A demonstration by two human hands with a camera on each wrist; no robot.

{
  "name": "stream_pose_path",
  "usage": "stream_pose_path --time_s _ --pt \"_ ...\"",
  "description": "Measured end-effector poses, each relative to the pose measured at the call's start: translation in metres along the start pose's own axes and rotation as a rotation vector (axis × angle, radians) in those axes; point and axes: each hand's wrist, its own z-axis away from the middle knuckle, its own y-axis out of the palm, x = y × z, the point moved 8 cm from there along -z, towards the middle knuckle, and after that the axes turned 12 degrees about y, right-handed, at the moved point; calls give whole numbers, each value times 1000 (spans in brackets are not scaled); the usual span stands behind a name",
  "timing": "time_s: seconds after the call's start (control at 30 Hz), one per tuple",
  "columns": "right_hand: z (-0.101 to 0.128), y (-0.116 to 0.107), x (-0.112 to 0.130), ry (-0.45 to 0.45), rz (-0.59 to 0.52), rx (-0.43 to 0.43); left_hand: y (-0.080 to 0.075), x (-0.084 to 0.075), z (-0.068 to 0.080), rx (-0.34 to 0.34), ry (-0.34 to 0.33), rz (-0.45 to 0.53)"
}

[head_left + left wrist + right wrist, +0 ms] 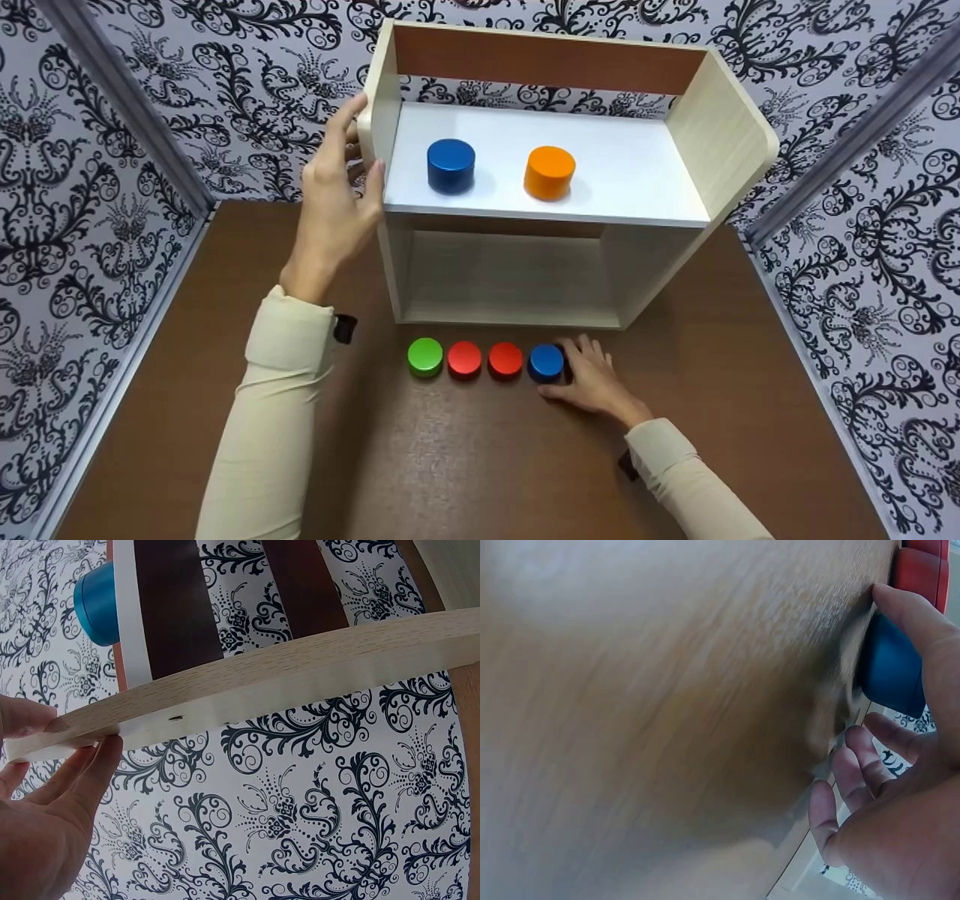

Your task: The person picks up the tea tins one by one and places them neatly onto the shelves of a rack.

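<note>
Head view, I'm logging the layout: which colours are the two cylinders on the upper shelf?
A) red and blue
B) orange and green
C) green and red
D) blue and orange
D: on the shelf unit stand a blue cylinder and an orange cylinder, while the green and red pieces lie on the table in front.

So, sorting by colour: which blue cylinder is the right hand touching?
The blue cylinder ending the table row, beside two red ones; the other sits on the shelf.

Long cream sleeves on both arms; small black device at each cuff; hands bare.
</note>
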Motion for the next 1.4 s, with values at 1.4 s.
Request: stream_pose_path --time_s 1.4 --pt "4 -20 10 -3 -55 64 0 2 1 -4 38 -6"
